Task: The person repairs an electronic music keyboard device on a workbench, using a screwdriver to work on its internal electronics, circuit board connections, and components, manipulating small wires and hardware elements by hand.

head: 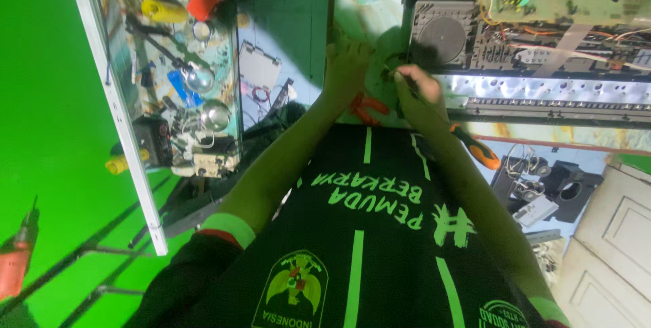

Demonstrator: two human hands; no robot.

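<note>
My left hand (pixel 347 63) reaches forward onto the green-lit work surface (pixel 366 2), its back toward me and its fingers hidden. My right hand (pixel 419 92) is beside it, with the fingers pinched on a thin dark tool (pixel 401 77) whose tip points at a small dark part (pixel 392 67) between the two hands. Red-handled pliers (pixel 367 107) lie just below the hands. An orange-handled screwdriver (pixel 480 153) lies under my right forearm. My black shirt with green print fills the lower middle of the view.
An open electronics chassis (pixel 542 90) with circuit boards and loose wires stands at the upper right. A cluttered shelf (pixel 183 63) of tools and parts is at the left, against a green wall. Dark speakers (pixel 573 189) and a white panel (pixel 610 246) are at the right, and an orange drill (pixel 17 253) is at the lower left.
</note>
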